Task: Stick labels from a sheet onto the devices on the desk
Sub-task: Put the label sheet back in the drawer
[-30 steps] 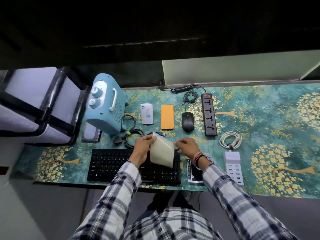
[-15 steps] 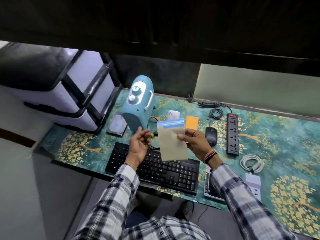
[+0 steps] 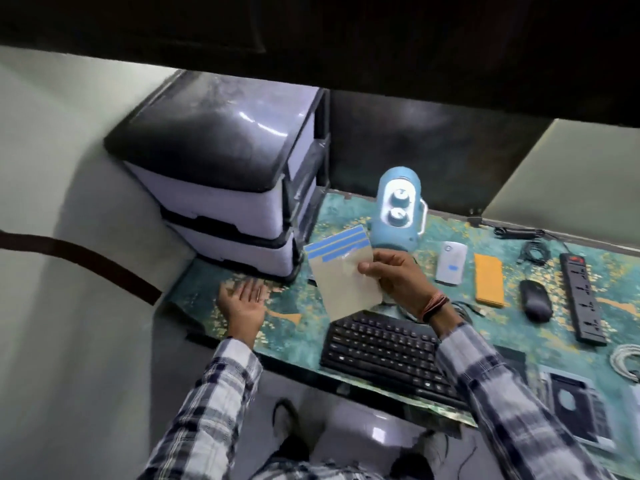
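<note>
My right hand (image 3: 398, 277) holds a tan label sheet (image 3: 346, 278) upright above the desk; blue label strips run across its top edge. My left hand (image 3: 244, 303) is out to the left, palm up, fingers spread, holding nothing, above the desk's left end. Behind the sheet stands a blue heater (image 3: 398, 211) with two white knobs. On the patterned mat lie a black keyboard (image 3: 381, 348), a white device with a blue label (image 3: 450, 268), an orange pack (image 3: 488, 280), a black mouse (image 3: 535, 304) and a black power strip (image 3: 583, 299).
A black and white drawer unit (image 3: 221, 181) stands at the desk's left end. A white coiled cable (image 3: 627, 362) and a grey flat device (image 3: 571, 407) lie at the right. Black cables (image 3: 530, 252) sit at the back. The desk's front edge (image 3: 294, 367) is near my knees.
My left hand has let go of the sheet and moved out to the left, palm up. My right hand alone now holds it. The view has swung left toward the drawer unit.
</note>
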`<control>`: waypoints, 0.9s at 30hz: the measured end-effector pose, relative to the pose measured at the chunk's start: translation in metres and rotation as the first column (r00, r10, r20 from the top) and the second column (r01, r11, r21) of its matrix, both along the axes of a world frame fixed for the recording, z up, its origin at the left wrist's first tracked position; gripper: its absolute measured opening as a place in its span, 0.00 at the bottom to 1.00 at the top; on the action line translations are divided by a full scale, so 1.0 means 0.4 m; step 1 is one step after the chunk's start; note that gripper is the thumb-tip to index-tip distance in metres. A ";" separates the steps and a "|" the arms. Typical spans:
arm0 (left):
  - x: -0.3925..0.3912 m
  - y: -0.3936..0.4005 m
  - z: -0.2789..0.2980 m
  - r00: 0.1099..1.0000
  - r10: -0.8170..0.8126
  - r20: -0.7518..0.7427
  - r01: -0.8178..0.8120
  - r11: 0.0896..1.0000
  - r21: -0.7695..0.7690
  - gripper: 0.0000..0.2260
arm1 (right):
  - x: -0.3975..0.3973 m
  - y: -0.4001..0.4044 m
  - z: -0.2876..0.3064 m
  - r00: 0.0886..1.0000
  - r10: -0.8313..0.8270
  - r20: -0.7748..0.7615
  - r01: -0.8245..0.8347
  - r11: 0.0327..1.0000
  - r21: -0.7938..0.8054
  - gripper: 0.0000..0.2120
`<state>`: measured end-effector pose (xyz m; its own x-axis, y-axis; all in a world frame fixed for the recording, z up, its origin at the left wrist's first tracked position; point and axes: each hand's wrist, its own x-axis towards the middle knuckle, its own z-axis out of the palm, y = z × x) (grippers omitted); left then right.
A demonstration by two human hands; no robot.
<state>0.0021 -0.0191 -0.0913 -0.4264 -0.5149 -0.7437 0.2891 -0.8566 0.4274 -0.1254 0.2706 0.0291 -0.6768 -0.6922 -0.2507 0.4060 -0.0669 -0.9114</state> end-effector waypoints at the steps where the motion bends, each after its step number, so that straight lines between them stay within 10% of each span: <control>1: 0.003 -0.050 0.000 1.000 -0.005 -0.021 0.005 1.000 0.008 0.27 | 0.020 -0.053 0.006 1.000 0.005 -0.021 -0.005 1.000 0.001 0.07; 14: -0.038 -0.260 -0.005 0.990 -0.142 -0.001 0.142 0.990 -0.007 0.21 | 0.109 -0.333 0.069 0.997 0.025 -0.073 -0.015 0.991 0.136 0.18; 27: 0.180 -0.238 -0.062 0.991 -0.086 0.103 0.066 0.980 0.186 0.21 | 0.137 -0.581 0.086 0.944 0.204 -0.261 -0.094 0.919 0.382 0.09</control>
